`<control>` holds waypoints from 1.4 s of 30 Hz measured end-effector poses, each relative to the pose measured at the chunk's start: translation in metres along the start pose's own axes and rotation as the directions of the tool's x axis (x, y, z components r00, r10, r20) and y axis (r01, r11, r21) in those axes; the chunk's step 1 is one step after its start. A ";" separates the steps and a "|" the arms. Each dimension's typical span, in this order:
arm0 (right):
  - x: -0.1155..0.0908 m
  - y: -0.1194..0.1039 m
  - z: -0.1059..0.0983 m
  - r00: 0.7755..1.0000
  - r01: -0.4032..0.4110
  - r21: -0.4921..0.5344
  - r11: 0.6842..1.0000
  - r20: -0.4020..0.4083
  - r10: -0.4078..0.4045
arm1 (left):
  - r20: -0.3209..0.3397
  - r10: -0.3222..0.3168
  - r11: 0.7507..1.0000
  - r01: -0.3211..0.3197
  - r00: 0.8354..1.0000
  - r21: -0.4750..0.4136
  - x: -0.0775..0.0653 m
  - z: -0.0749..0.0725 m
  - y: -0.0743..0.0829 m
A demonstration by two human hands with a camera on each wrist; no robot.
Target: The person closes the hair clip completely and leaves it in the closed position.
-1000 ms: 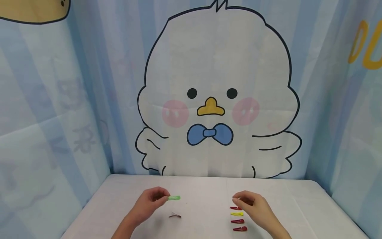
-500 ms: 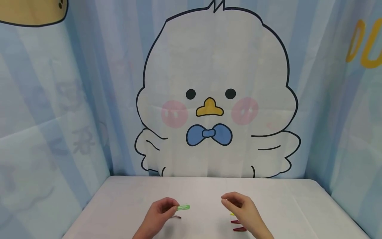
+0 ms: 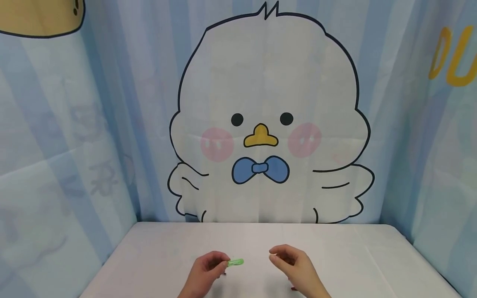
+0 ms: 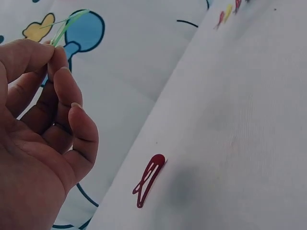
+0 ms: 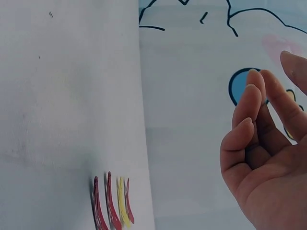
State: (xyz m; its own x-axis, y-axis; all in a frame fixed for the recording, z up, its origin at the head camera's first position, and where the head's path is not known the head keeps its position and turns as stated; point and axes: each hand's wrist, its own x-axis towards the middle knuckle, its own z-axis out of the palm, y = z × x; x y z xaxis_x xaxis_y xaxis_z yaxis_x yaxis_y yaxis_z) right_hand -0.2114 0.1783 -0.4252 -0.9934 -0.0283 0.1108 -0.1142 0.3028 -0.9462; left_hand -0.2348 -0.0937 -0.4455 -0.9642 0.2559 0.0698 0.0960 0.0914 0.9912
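**A:** What have your hands got right now?

**B:** My left hand [image 3: 207, 274] pinches the green hair clip [image 3: 236, 262] by one end, between thumb and fingertips, with the rest of the clip sticking out toward the middle. It is lifted off the surface [image 3: 156, 248]. My right hand [image 3: 294, 269] has nothing in it; its fingers are loosely curved, thumb and forefinger apart, and it hangs just beside the clip's free end without touching it.

**B:** In the left wrist view the green hair clip [image 4: 67, 24] shows as a thin edge above my fingertips, so my hold on it is slight.

**A:** So what would make this go well?

**B:** I'd judge the free end is the part to take. My right hand should close on it with the pads flat on the clip's broad faces, not its edges, since it is thin and springy and could twist out. My left pinch should stay firm until the other hand has it.

**A:** Anything lying close by?

**B:** A dark red clip [image 4: 149, 179] lies flat beneath my left hand. A row of red and yellow clips [image 5: 111, 203] lies side by side under my right hand. Both are apart from the green one.
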 end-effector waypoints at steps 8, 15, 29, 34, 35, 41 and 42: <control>-0.003 -0.001 0.008 0.999 0.037 0.014 0.999 0.023 -0.037 | -0.034 -0.024 1.000 0.024 0.999 -0.008 -0.001 0.008 0.000; -0.004 -0.005 0.014 0.995 0.077 0.025 0.997 0.064 -0.078 | -0.007 0.011 1.000 -0.011 1.000 0.005 -0.002 0.014 0.000; -0.005 -0.008 0.025 0.986 0.096 0.065 0.993 0.127 -0.103 | 0.052 0.038 0.999 -0.036 0.998 -0.040 -0.002 0.030 0.003; -0.007 -0.007 0.028 0.986 0.057 0.093 0.994 0.150 -0.071 | 0.074 0.055 0.997 -0.051 0.996 -0.054 -0.001 0.035 0.001; -0.008 -0.007 0.029 0.986 0.056 0.096 0.994 0.151 -0.070 | 0.076 0.057 0.997 -0.053 0.995 -0.053 -0.002 0.036 0.001; -0.009 -0.012 0.030 0.985 0.073 0.097 0.993 0.148 -0.087 | 0.057 0.035 0.997 -0.032 0.998 -0.065 -0.002 0.039 0.003; -0.009 -0.012 0.030 0.985 0.073 0.095 0.993 0.146 -0.086 | 0.053 0.033 0.997 -0.029 0.998 -0.069 -0.002 0.040 0.004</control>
State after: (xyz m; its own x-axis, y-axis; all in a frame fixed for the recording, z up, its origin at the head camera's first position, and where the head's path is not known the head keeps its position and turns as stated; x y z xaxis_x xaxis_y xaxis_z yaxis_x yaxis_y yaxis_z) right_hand -0.2012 0.1463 -0.4237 -0.9701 -0.1935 0.1465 -0.1866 0.2083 -0.9601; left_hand -0.2222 -0.0555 -0.4467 -0.9461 0.3092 0.0964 0.1069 0.0170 0.9941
